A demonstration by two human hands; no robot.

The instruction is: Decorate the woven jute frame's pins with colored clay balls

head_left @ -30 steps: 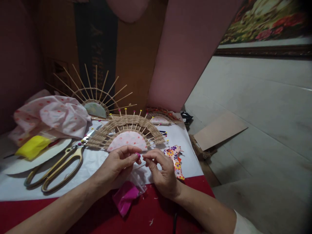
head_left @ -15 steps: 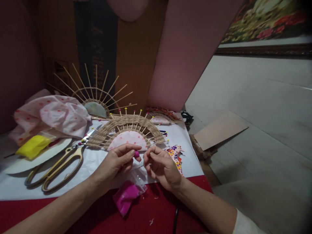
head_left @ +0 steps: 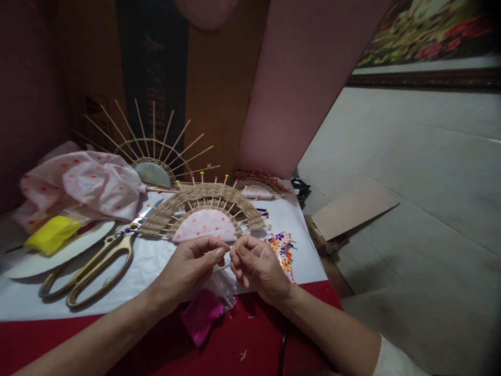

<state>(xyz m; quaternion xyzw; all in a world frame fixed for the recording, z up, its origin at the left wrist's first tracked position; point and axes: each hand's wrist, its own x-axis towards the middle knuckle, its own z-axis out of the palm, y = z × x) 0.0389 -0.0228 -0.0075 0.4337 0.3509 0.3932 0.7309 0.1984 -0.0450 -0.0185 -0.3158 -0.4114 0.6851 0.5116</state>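
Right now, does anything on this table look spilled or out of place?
Only slightly: a few pale scraps lie on the red surface near the pink packet, looking like stray litter. Nothing else stands out.

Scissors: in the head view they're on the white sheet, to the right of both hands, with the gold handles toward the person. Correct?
Wrong side: in the head view the scissors are to the left of the left hand and right hand. They do lie on the white sheet, gold handles toward the person.
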